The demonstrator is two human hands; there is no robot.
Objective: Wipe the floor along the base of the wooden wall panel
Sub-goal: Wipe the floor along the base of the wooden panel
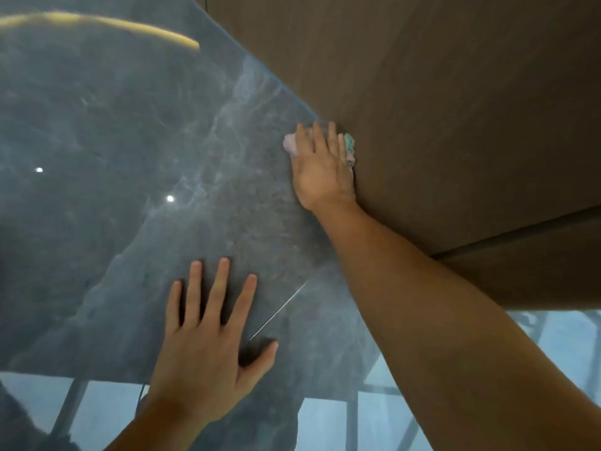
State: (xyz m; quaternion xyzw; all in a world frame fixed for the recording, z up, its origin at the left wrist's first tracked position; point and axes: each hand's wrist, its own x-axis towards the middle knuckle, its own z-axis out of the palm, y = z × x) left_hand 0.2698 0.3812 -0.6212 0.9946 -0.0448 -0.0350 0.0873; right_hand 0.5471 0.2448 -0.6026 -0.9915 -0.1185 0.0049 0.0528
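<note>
One cloth point(348, 145) under right hand point(320, 167) — against wall panel point(455, 109), left hand point(208, 346) flat

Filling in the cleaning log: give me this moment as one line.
right hand: pressing cloth on floor at wall panel base | left hand: flat on floor, empty

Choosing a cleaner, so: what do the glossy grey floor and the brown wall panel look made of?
Glossy grey floor: probably polished marble or marble-look tile; pale veining, mirror reflections of lights. Brown wall panel: apparently matte wood or wood-look laminate; faint grain, no glare. The pink and green cloth under the right hand looks like soft fabric.
</note>
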